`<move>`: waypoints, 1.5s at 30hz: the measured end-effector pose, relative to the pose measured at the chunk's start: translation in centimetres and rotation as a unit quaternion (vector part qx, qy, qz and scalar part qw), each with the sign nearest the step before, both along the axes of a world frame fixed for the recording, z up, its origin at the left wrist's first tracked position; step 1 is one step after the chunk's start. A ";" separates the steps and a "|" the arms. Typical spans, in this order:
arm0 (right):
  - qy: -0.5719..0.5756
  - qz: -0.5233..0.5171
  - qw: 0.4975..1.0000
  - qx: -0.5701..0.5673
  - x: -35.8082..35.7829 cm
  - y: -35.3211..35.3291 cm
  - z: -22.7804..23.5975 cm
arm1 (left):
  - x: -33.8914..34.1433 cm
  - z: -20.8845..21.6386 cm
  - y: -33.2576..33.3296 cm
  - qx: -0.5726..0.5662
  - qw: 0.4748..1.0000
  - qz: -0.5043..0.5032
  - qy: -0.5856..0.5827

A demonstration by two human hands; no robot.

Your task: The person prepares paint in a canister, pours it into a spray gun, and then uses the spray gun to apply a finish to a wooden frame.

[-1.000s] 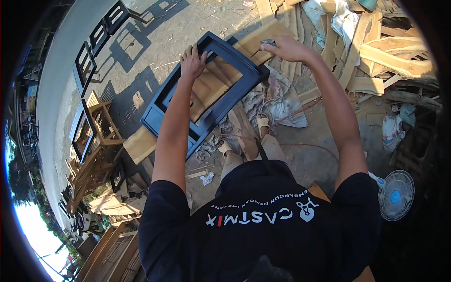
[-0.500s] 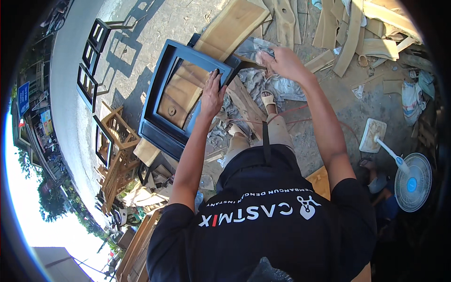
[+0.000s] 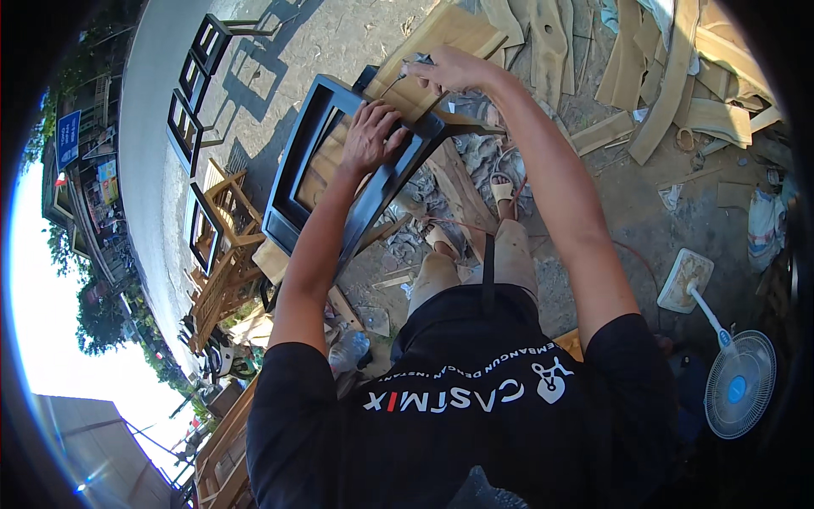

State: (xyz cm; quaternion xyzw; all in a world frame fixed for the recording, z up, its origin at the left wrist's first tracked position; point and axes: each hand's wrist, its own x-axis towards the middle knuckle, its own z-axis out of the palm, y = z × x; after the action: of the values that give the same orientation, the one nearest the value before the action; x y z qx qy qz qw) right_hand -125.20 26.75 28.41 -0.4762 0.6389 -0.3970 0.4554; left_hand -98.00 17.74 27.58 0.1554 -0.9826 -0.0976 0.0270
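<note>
A black-painted wooden chair frame (image 3: 298, 161) lies tilted across a pale wooden board, and part of the board shows through its opening. My left hand (image 3: 373, 137) rests on the frame's near rail with its fingers spread. Farther out, over the frame's upper corner, my right hand (image 3: 449, 69) is closed around a small metallic tool (image 3: 416, 59). A thin, nozzle-like rod points from this tool down toward the frame, close to my left fingers. My fingers hide most of the tool's body. One black leg of the frame (image 3: 471, 127) sticks out to the right.
More black chair frames (image 3: 185, 127) stand along the road at left, beside bare wooden chairs (image 3: 222, 204). Wood offcuts (image 3: 632, 64) pile up at the far right. A red hose (image 3: 462, 224) crosses the ground near my feet. A white fan (image 3: 739, 383) stands at right.
My right hand has moved left and farther away, from beside the frame's leg to above its corner, with the tool now showing. My left hand has shifted slightly along the rail. The view has shifted.
</note>
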 end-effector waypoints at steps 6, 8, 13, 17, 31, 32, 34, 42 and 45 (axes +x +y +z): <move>0.088 0.018 0.996 0.023 0.1 2.2 0.4 | 2.5 0.0 -11.7 -0.104 0.988 0.110 -0.025; 0.149 -0.016 0.988 0.024 0.3 6.4 1.1 | 2.3 -0.6 -11.3 -0.110 0.984 0.139 -0.017; 0.161 0.036 0.986 0.015 4.8 15.5 4.0 | 0.7 -1.3 1.5 0.044 0.991 0.104 0.065; 0.207 -0.005 0.976 0.072 6.8 16.0 6.4 | 3.7 0.0 10.7 0.190 0.969 0.146 0.060; 0.411 0.021 0.908 0.077 20.6 9.9 14.9 | 30.5 -0.7 16.4 0.066 0.968 0.234 0.061; 0.419 0.026 0.904 0.075 22.6 9.5 15.0 | 32.5 -0.9 16.6 0.078 0.964 0.251 0.041; 0.313 0.132 0.934 0.109 26.0 10.2 14.3 | 34.3 -0.9 16.7 0.077 0.962 0.255 0.061; 0.213 0.162 0.964 0.004 41.3 1.9 11.8 | 40.6 -0.4 14.9 0.061 0.951 0.295 0.068; 0.159 0.206 0.964 0.054 43.0 -1.6 11.0 | 40.9 -0.7 12.9 0.039 0.955 0.284 0.078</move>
State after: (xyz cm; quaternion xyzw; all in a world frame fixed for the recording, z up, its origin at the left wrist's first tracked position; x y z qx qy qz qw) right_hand -82.16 25.10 39.42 -0.6290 0.6119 -0.1786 0.4450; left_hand -57.08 30.64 26.86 0.4209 -0.8883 -0.1358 0.1237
